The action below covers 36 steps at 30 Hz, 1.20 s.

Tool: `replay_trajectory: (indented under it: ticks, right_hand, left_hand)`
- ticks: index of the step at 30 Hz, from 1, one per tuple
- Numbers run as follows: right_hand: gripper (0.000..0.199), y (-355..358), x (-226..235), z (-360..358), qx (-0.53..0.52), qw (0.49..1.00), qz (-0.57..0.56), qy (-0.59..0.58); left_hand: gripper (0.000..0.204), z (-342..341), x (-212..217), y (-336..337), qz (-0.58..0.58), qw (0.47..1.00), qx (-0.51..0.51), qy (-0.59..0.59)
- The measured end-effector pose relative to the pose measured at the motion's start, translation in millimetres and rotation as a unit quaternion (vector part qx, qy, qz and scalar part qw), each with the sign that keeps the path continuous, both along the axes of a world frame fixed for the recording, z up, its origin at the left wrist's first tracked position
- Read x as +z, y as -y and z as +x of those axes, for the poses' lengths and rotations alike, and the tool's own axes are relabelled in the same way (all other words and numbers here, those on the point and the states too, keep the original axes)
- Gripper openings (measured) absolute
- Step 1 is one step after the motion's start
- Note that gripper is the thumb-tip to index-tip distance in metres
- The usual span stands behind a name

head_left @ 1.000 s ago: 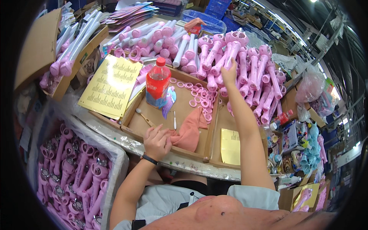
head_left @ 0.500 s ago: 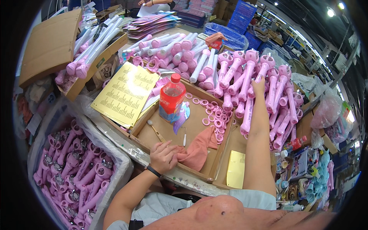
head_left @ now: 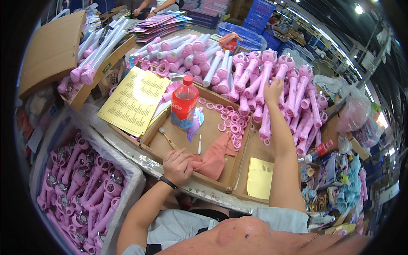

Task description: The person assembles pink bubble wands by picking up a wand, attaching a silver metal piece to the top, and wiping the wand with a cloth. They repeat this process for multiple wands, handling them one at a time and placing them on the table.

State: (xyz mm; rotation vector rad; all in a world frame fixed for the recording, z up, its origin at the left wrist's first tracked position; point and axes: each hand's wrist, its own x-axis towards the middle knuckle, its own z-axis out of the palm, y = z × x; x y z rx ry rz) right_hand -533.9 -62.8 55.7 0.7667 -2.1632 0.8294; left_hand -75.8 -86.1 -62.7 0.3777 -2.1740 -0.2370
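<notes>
A: What surrounds the hands?
B: A shallow cardboard tray (head_left: 221, 180); bare floor mid-tray, pink rings (head_left: 231, 119) along its far side.
A: The hands?
B: Right hand (head_left: 273, 90) grasps an upright pink wand (head_left: 265, 91) beyond the tray; left hand (head_left: 177, 165) clenches a salmon cloth (head_left: 214, 156) at the near rim

Pink toy wands (head_left: 272, 80) with paler pink-and-white handles are seen heaped across the bench; more wands of a deeper pink, with silver-grey discs, are held in a white-lined bin (head_left: 127, 170). Small pink rings (head_left: 231, 121) are scattered in a brown cardboard tray (head_left: 221, 180). A salmon-pink cloth (head_left: 214, 157) is noted there, along with a red-capped bottle (head_left: 185, 102) bearing a red label. A yellow sheet (head_left: 136, 100) covered in dark print is recorded, and a plain yellow slip (head_left: 259, 177). Blue crates (head_left: 263, 17) are seen behind. A black wristband (head_left: 168, 182) is worn.
</notes>
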Motion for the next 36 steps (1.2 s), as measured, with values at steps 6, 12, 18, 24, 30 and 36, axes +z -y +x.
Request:
replay_trajectory:
  ticks: [6,12,18,24,30,36]
  right_hand:
    - [0.030,-71,4,218,0.554,0.798,0.168,0.171]
    - [0.019,-257,-59,382,0.596,0.619,0.295,0.418]
    - [0.024,-411,-172,421,0.036,0.716,0.298,0.630]
    - [0.024,-465,-208,442,-0.049,0.714,0.253,0.650]
    - [0.025,-444,-199,445,-0.031,0.747,0.223,0.626]
    - [0.025,-439,-198,451,-0.032,0.745,0.226,0.627]
  left_hand:
    - [0.014,0,1,-1,0.022,1.000,-0.016,-0.010]
    - [0.009,1,2,-1,-0.003,1.000,-0.019,-0.018]
    - [0.009,3,1,-1,-0.002,0.999,-0.035,-0.034]
    - [0.010,3,2,-2,0.003,0.998,-0.045,-0.037]
    - [0.009,4,2,0,-0.019,0.998,-0.053,-0.037]
    - [0.009,2,-2,2,-0.026,0.998,-0.048,-0.041]
